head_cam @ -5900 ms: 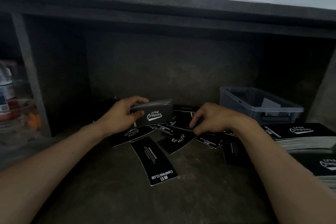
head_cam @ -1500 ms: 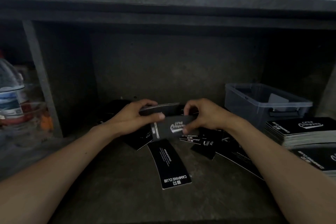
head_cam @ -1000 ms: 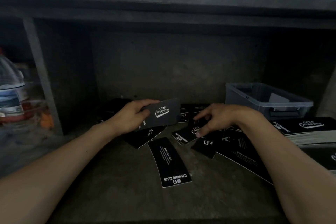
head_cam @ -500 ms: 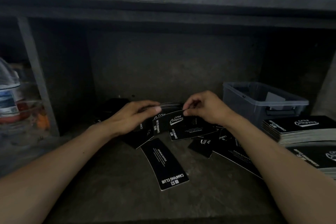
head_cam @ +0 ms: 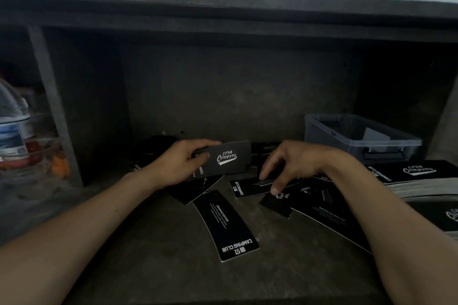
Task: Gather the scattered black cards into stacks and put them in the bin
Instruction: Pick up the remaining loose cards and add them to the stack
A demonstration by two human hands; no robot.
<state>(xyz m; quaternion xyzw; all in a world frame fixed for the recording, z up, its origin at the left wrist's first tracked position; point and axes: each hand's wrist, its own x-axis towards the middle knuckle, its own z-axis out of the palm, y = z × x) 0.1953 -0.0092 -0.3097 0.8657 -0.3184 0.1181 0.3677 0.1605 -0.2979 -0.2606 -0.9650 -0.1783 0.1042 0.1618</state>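
My left hand (head_cam: pixel 182 163) grips a small stack of black cards (head_cam: pixel 228 159) with white "Club Camping" lettering, held up above the shelf floor. My right hand (head_cam: pixel 291 164) hovers over the scattered pile, fingers spread and pointing down, fingertips touching a loose black card (head_cam: pixel 250 187). A single long black card (head_cam: pixel 226 225) lies apart in front of the pile. More scattered cards (head_cam: pixel 319 203) lie under my right forearm. The clear plastic bin (head_cam: pixel 357 137) stands at the back right.
Two tidy stacks of black cards (head_cam: pixel 418 176) sit on the right, in front of the bin. A water bottle (head_cam: pixel 13 126) and a clear container stand behind a divider on the left. The dark shelf wall is close behind the pile.
My right hand left the stack held in my left hand and dropped onto the scattered cards. The card it carried now sits on the held stack.
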